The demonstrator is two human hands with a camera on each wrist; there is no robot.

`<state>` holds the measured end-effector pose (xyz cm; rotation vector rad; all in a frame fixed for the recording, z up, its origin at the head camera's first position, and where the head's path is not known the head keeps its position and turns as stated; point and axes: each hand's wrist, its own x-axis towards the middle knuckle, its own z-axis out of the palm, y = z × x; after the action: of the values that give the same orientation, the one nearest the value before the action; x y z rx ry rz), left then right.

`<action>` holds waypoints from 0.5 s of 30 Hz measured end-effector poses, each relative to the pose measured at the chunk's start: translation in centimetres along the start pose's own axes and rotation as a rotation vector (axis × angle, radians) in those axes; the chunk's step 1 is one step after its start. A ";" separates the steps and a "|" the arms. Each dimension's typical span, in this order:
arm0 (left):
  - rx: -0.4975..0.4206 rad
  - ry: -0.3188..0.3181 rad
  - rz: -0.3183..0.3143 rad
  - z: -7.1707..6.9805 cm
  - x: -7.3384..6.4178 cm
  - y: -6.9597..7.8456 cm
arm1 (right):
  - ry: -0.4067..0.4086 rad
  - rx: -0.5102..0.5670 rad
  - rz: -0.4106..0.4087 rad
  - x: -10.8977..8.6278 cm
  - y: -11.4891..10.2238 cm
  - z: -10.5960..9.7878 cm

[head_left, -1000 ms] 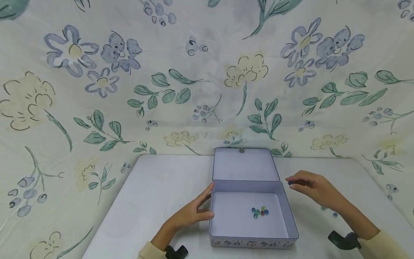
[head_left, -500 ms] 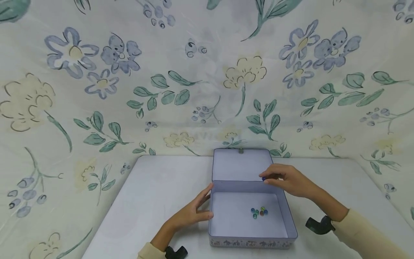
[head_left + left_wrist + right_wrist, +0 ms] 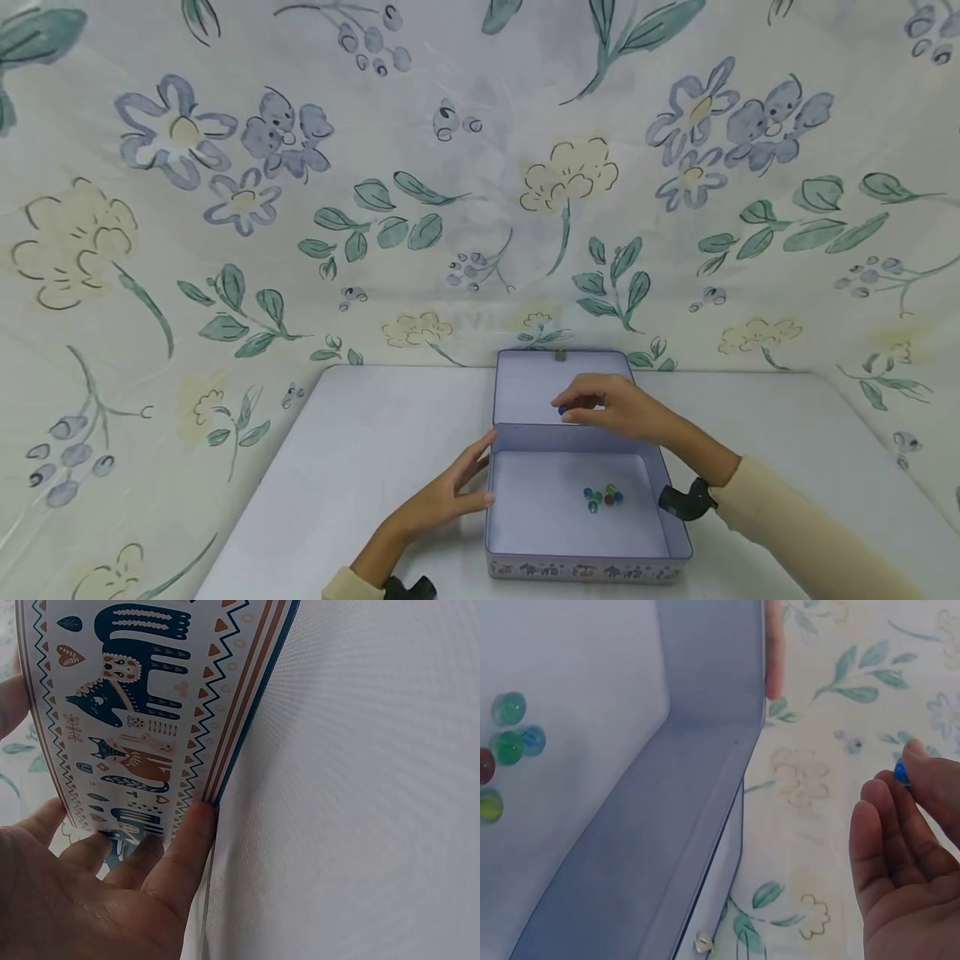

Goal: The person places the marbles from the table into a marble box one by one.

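Note:
Several glass marbles (image 3: 597, 497) in green, blue, yellow and reddish brown lie clustered on the floor of a hinged tin box (image 3: 540, 508), right of its middle. The lid (image 3: 525, 387) is swung back. Above the lid's lower part, my right hand (image 3: 615, 406) pinches one blue marble (image 3: 901, 773) between thumb and fingertips. My left hand (image 3: 435, 502) rests against the box's left side, thumb and fingers spread. In the left wrist view, its fingers (image 3: 187, 859) touch the printed animal pattern (image 3: 142, 750) on the outer wall.
Box and hands are at a white table (image 3: 375, 433). Behind it hangs a flowered cloth (image 3: 420, 275). A small metal clasp (image 3: 560, 355) sits on the lid's far edge. Each wrist carries a black camera mount (image 3: 686, 500).
My right hand has carried the blue marble leftward from beside the box to over the lid. The left hand has stayed at the box's side.

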<state>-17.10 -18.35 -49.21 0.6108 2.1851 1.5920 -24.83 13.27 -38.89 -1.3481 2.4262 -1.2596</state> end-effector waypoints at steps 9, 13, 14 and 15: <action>0.008 0.010 0.003 0.2 0.0 0.0 | -0.043 0.032 0.005 1.5 0.3 1.9; -0.003 0.012 -0.013 0.2 0.0 0.0 | -0.060 0.039 0.019 1.8 0.4 2.4; -0.005 0.013 -0.015 0.2 0.0 -0.1 | -0.063 0.038 0.018 1.9 0.4 2.5; -0.006 0.013 -0.017 0.2 0.0 -0.1 | -0.065 0.041 0.017 1.9 0.5 2.7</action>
<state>-17.01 -18.20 -49.34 0.5799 2.1878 1.5975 -25.14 10.35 -40.41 -1.3338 2.3504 -1.2348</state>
